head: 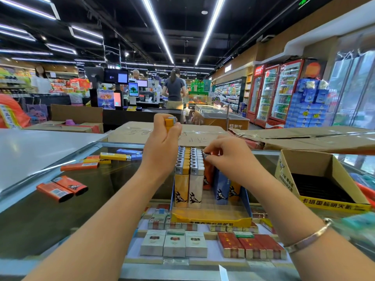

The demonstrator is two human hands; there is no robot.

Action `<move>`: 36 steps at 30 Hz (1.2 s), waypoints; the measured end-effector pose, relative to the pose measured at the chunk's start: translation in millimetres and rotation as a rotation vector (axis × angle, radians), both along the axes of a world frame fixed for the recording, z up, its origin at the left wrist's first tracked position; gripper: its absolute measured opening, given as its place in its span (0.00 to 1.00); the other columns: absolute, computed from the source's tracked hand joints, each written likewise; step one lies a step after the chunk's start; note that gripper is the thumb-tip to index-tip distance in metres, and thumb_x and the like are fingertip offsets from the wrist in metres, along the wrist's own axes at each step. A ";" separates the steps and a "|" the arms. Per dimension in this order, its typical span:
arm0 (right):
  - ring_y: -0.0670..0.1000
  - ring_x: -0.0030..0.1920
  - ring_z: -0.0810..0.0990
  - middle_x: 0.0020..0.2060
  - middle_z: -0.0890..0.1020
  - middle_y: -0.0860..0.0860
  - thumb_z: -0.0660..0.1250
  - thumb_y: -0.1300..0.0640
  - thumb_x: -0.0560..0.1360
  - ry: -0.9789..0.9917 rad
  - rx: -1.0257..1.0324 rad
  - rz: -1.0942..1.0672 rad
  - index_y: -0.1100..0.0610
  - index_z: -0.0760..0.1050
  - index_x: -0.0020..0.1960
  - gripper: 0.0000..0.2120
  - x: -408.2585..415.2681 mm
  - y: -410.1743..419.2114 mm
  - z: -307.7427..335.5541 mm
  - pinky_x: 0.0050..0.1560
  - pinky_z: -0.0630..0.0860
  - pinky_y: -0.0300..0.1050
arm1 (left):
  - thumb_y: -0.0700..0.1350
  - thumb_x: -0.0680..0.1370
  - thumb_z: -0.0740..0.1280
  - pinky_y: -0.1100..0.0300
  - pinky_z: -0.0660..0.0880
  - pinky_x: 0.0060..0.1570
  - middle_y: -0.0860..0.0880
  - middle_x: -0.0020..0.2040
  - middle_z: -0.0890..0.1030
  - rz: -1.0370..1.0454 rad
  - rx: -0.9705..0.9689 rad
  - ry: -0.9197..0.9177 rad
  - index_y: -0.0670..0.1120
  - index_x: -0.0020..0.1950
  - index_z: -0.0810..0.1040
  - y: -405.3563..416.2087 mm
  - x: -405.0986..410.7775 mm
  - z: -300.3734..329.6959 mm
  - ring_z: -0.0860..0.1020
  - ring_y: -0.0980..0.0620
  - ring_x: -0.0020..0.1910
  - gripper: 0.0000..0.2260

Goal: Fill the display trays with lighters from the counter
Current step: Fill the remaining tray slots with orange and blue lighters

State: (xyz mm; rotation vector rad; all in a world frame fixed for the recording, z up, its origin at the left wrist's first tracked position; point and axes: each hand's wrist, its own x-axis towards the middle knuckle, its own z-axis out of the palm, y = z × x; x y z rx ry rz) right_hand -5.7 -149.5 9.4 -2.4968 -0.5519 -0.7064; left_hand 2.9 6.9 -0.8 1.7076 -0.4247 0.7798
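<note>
Supermarket aisles, drink fridges and a checkout desk fill the background behind a glass-topped shop counter [50,201] with cigarette packs displayed under the glass. At the centre of the counter the right hand [229,157] has its fingertips pinched on the metal top of an orange plastic lighter [207,173], which stands upright, long axis vertical, in the far right part of a blue and yellow cardboard display tray [211,219]. Just left of it, the left hand [162,142] is raised above the tray's far left corner, fingers curled around a yellow plastic lighter [169,122], also held upright with its metal cap on top. Two packed rows of yellow and white lighters [188,179] fill the tray's left side; the near right part looks only partly filled. The yellow lighter's slot probably lies down and to the right of the left hand. Loose orange, yellow and blue lighters [97,162] lie flat on the glass well to the left, nearer the left hand. An open brown cardboard box [318,179] sits at far right.
</note>
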 end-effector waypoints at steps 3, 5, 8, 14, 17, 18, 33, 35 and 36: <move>0.47 0.44 0.74 0.44 0.80 0.51 0.68 0.60 0.74 0.015 -0.037 -0.021 0.57 0.80 0.52 0.08 1.9 0.6 -0.7 0.44 0.69 0.37 | 0.45 0.81 0.56 0.58 0.67 0.35 0.54 0.35 0.67 -0.026 -0.027 -0.013 0.55 0.46 0.65 0.3 -1.3 1.0 0.67 0.64 0.27 0.06; 0.48 0.46 0.75 0.44 0.79 0.50 0.68 0.60 0.74 0.025 -0.046 -0.027 0.56 0.80 0.50 0.06 1.9 1.6 -0.9 0.46 0.72 0.40 | 0.44 0.81 0.57 0.60 0.69 0.34 0.54 0.34 0.68 -0.028 -0.046 -0.040 0.54 0.46 0.66 0.2 -3.0 2.5 0.67 0.64 0.27 0.06; 0.49 0.49 0.73 0.42 0.75 0.48 0.67 0.59 0.74 0.022 -0.074 -0.043 0.55 0.81 0.48 0.05 2.6 2.0 -0.4 0.51 0.72 0.45 | 0.43 0.81 0.59 0.67 0.73 0.32 0.55 0.34 0.70 -0.056 -0.146 -0.075 0.53 0.47 0.68 1.8 -4.2 5.7 0.71 0.64 0.29 0.05; 0.46 0.45 0.73 0.40 0.78 0.44 0.64 0.57 0.76 -0.050 -0.010 -0.015 0.52 0.81 0.50 0.08 0.2 -2.8 -1.2 0.49 0.70 0.40 | 0.44 0.77 0.65 0.66 0.77 0.32 0.49 0.41 0.79 -0.134 -0.264 0.033 0.49 0.48 0.71 5.6 -2.8 7.3 0.81 0.58 0.36 0.03; 0.44 0.40 0.76 0.38 0.79 0.44 0.67 0.64 0.73 -0.033 0.298 0.164 0.47 0.76 0.53 0.14 -6.2 -4.7 5.5 0.42 0.71 0.28 | 0.45 0.75 0.68 0.65 0.77 0.34 0.44 0.45 0.82 -0.212 -0.360 0.131 0.47 0.50 0.71 6.1 -1.4 6.4 0.83 0.54 0.39 0.07; 0.44 0.41 0.77 0.39 0.80 0.45 0.68 0.65 0.72 -0.021 0.337 0.211 0.44 0.74 0.53 0.18 -7.5 -5.5 7.1 0.44 0.71 0.29 | 0.45 0.75 0.68 0.65 0.77 0.34 0.44 0.45 0.82 -0.243 -0.387 0.163 0.47 0.51 0.71 6.4 -1.3 6.2 0.83 0.52 0.40 0.08; 0.50 0.39 0.78 0.39 0.80 0.53 0.65 0.63 0.74 -0.058 0.223 0.262 0.52 0.74 0.52 0.09 -17.0 0.2 10.0 0.41 0.77 0.44 | 0.45 0.71 0.72 0.62 0.78 0.42 0.51 0.41 0.81 -0.297 -0.056 0.061 0.49 0.51 0.77 -2.2 -12.3 10.1 0.81 0.55 0.40 0.10; 0.46 0.37 0.78 0.39 0.79 0.49 0.66 0.64 0.74 -0.020 0.241 0.310 0.49 0.71 0.53 0.13 -18.0 -0.3 9.7 0.39 0.78 0.42 | 0.44 0.72 0.71 0.63 0.77 0.43 0.56 0.39 0.79 -0.283 0.007 0.029 0.52 0.48 0.77 -2.0 -11.6 8.7 0.78 0.58 0.39 0.07; 0.45 0.36 0.77 0.38 0.78 0.48 0.67 0.64 0.73 -0.021 0.250 0.336 0.48 0.69 0.56 0.16 -18.8 -0.7 9.4 0.38 0.77 0.41 | 0.44 0.72 0.71 0.63 0.76 0.44 0.58 0.38 0.79 -0.289 0.027 0.022 0.53 0.47 0.77 -2.0 -11.8 8.3 0.77 0.59 0.40 0.07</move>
